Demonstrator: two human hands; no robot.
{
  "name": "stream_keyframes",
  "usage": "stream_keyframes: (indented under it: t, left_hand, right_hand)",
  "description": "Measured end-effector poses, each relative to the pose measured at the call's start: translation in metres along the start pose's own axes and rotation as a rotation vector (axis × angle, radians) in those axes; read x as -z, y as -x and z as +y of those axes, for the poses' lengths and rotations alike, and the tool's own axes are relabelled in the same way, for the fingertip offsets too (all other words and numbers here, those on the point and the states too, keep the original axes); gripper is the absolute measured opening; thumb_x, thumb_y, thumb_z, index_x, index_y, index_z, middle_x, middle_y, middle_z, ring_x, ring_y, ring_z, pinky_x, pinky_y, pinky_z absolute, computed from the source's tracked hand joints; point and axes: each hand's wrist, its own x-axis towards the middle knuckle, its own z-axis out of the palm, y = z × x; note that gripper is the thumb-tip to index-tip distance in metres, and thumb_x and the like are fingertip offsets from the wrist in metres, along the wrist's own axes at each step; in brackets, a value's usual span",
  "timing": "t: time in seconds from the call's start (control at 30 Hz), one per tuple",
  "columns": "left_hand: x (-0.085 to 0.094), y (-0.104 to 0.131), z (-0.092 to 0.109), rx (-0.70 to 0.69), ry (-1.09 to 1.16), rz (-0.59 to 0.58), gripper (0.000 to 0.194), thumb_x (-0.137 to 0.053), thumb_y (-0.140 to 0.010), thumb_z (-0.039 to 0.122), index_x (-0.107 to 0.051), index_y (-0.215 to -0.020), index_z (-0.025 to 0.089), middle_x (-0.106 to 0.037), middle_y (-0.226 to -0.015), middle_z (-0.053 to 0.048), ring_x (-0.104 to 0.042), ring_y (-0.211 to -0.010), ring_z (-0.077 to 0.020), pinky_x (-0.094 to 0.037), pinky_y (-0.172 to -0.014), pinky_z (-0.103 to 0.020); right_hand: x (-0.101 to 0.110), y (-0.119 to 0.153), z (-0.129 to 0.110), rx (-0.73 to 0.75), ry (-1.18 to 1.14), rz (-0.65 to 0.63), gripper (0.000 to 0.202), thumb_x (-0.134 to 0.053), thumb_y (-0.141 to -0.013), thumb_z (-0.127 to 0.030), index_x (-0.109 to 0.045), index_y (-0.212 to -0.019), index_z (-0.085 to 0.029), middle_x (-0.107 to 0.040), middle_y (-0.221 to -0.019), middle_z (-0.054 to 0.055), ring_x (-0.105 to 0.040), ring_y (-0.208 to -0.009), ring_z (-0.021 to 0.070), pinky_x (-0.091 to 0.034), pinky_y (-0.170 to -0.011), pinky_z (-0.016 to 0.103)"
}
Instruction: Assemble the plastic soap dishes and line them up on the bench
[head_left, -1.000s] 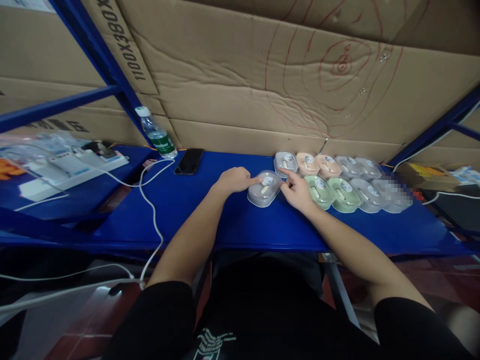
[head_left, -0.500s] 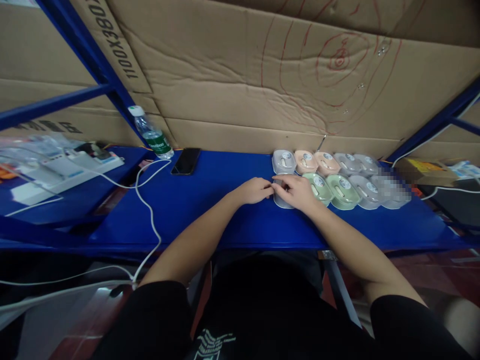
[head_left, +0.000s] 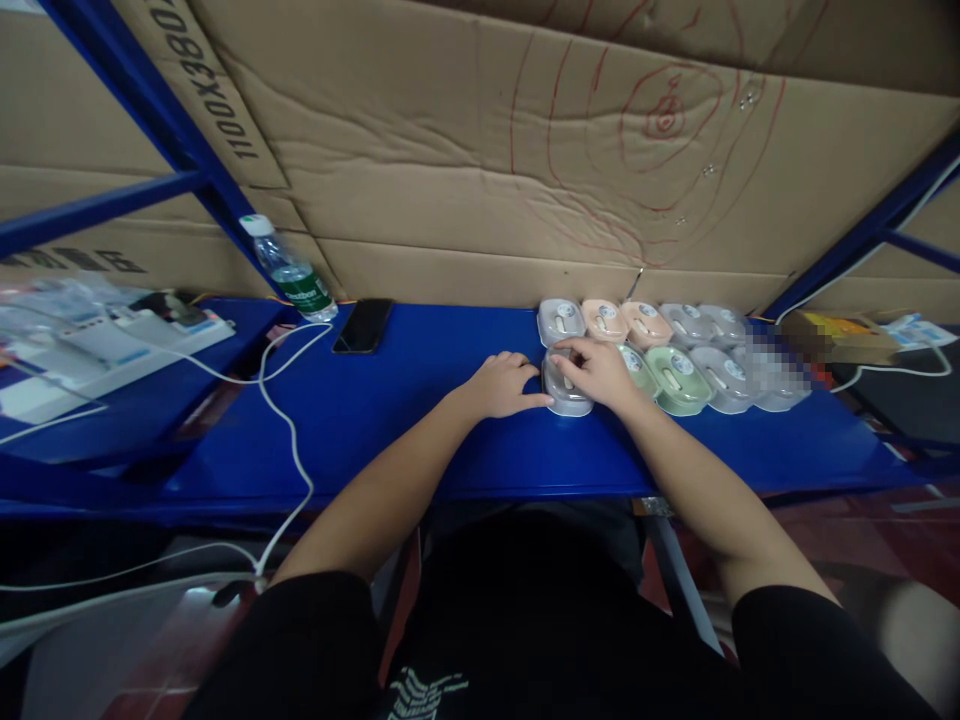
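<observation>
Two rows of small lidded plastic containers stand on the blue table, with clear tops and round stickers. At the front row's left end is a grey lidded container (head_left: pixel 568 400). My right hand (head_left: pixel 600 372) curls over its top and right side, thumb and forefinger on the lid. My left hand (head_left: pixel 501 386) is open just left of it, thumb stretched out to its lower left edge; whether the thumb touches, I cannot tell. Green containers (head_left: pixel 677 382) sit to the right, the nearer one partly behind my right hand. Behind are another grey container (head_left: pixel 561 322) and peach containers (head_left: pixel 604 320).
A black phone (head_left: pixel 363 326) and a water bottle (head_left: pixel 298 285) are at the back left of the blue table (head_left: pixel 420 350). A white cable (head_left: pixel 292 440) crosses its left side. Cardboard (head_left: pixel 420 150) walls the back. A power strip (head_left: pixel 112 365) lies far left, a cardboard box (head_left: pixel 847 338) far right.
My left hand has drawn back left from the right fingertips, and its fingers have spread. My right hand stays over the grey container, more of which now shows. The view has shifted slightly.
</observation>
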Motion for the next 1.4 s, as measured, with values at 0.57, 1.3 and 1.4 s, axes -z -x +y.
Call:
stream_keyframes:
  t: [0.57, 1.3, 1.4]
  left_hand:
    - [-0.01, -0.007, 0.002, -0.025, 0.009, 0.036, 0.065, -0.065, -0.095, 0.069, -0.069, -0.137, 0.019, -0.058, -0.153, -0.017, -0.049, -0.143, -0.0381, -0.034, -0.119, -0.053]
    - [-0.008, -0.005, -0.001, -0.036, -0.001, -0.019, 0.069, -0.062, -0.096, 0.069, -0.063, -0.145, 0.02, -0.057, -0.155, -0.018, -0.05, -0.141, -0.0398, -0.037, -0.117, -0.054]
    - [-0.008, -0.005, -0.001, -0.037, -0.002, -0.025, 0.069, -0.061, -0.096, 0.069, -0.063, -0.145, 0.021, -0.057, -0.155, -0.017, -0.05, -0.141, -0.0394, -0.037, -0.117, -0.053]
  right_hand:
    - [0.0, -0.001, -0.003, -0.009, 0.101, -0.061, 0.032, -0.066, -0.097, -0.043, -0.082, -0.116, -0.023, -0.083, -0.101, 0.009, -0.074, -0.086, 0.0269, -0.053, -0.079, 0.039]
    - [-0.001, -0.002, 0.001, 0.004, 0.09, -0.068, 0.034, -0.067, -0.097, -0.044, -0.082, -0.118, -0.023, -0.082, -0.1, 0.009, -0.074, -0.085, 0.0269, -0.053, -0.079, 0.039]
    - [-0.001, -0.002, 0.001, 0.007, 0.097, -0.067, 0.033, -0.067, -0.097, -0.043, -0.082, -0.118, -0.023, -0.082, -0.098, 0.009, -0.074, -0.085, 0.0269, -0.053, -0.079, 0.039]
